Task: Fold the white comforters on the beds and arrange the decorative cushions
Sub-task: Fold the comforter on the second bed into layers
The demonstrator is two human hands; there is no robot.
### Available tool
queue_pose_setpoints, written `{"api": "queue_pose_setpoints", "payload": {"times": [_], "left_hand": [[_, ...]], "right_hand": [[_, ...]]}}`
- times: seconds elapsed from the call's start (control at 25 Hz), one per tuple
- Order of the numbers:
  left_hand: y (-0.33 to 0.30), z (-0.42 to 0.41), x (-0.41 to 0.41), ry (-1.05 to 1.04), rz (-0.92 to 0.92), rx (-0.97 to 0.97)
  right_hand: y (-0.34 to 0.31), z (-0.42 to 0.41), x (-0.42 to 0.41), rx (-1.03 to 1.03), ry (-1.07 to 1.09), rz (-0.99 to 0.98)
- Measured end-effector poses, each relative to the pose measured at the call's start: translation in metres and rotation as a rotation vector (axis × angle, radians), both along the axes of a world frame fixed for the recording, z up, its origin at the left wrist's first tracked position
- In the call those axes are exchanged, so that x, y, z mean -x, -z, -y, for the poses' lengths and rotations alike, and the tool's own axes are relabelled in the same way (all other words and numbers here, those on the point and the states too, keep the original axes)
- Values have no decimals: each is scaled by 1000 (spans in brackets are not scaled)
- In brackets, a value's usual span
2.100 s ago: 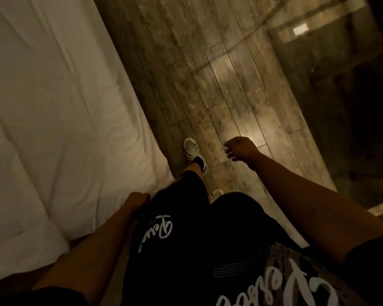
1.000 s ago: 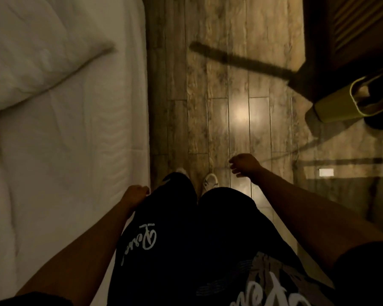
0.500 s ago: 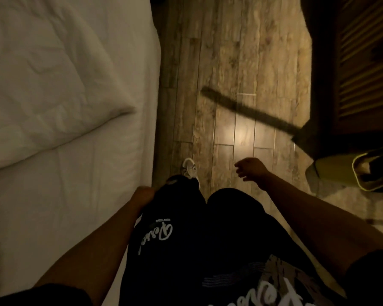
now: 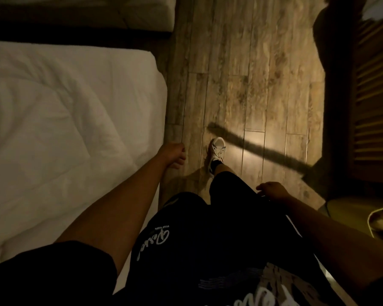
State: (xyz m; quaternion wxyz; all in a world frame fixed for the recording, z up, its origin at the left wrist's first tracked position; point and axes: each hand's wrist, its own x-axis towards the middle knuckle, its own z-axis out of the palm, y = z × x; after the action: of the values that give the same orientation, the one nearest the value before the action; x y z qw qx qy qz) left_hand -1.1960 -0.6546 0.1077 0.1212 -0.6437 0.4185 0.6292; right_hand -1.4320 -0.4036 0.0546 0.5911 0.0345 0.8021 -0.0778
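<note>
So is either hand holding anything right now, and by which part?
Nothing is held. The left hand hangs loosely beside the bed, and the right hand hangs by the thigh.

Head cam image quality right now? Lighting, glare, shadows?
Head view: dim, warm light; a glare patch on the floor beside the shoe; a long dark shadow runs diagonally across the boards; the comforter is brightest but not blown out; the right edge sinks to near black; wide-angle bending at the edges.

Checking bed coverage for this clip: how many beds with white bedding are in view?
2. The near bed with the rumpled white comforter fills the left side beside the left hand. A second white-covered bed shows at the top left, beyond a dark gap. Others may lie out of frame.
</note>
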Motion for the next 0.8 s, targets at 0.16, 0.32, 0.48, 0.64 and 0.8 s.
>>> {"api": "queue_pose_setpoints", "payload": {"times": [0.16,0.32,0.48,0.64,0.8], "left_hand": [[1,51,25,-37,84,41],[7,81,10,-129,234,-10],[21,97,-15,-275,303,-129],[47,136,-16,-250,330,-166],[58,221,7,-350,253,-144]], "right_hand": [[5,94,57,62,-169,12],[-16,213,104,129,-158,83],[-28,336,116,274,-220,109],[-24,453,116,341,-301,105],[-26,537,123,310,-421,82]]}}
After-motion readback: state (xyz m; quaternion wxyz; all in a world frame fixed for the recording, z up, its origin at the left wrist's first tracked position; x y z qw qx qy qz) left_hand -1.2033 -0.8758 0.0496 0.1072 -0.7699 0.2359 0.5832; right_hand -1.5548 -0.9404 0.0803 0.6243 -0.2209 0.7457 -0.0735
